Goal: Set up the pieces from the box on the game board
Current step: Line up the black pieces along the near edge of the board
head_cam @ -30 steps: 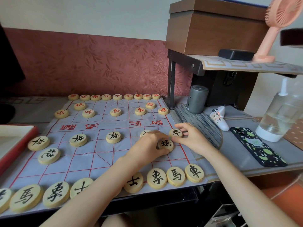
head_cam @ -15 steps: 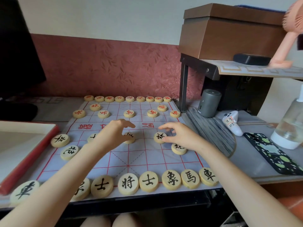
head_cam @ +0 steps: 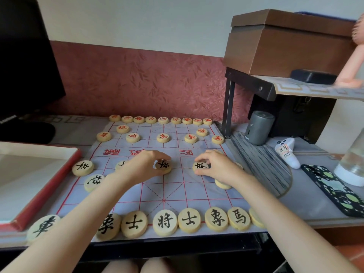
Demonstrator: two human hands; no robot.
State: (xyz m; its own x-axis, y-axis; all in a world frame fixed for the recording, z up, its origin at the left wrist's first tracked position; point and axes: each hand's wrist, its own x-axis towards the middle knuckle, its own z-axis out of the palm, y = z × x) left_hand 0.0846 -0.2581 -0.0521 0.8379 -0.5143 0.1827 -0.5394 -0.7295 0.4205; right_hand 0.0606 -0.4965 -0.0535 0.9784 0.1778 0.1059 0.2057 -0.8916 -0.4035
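Now the left hand point(head_cam: 141, 168) pinches the centre soldier point(head_cam: 163, 166) and the right hand point(head_cam: 219, 169) pinches the next soldier point(head_cam: 200, 166) on the board point(head_cam: 177, 186); each wants centring squarely on its line crossing before release.

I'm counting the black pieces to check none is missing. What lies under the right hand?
The right hand pinches one black-lettered piece. A second piece pokes out beneath the wrist and the edge of a third piece shows behind the hand; both faces are covered.
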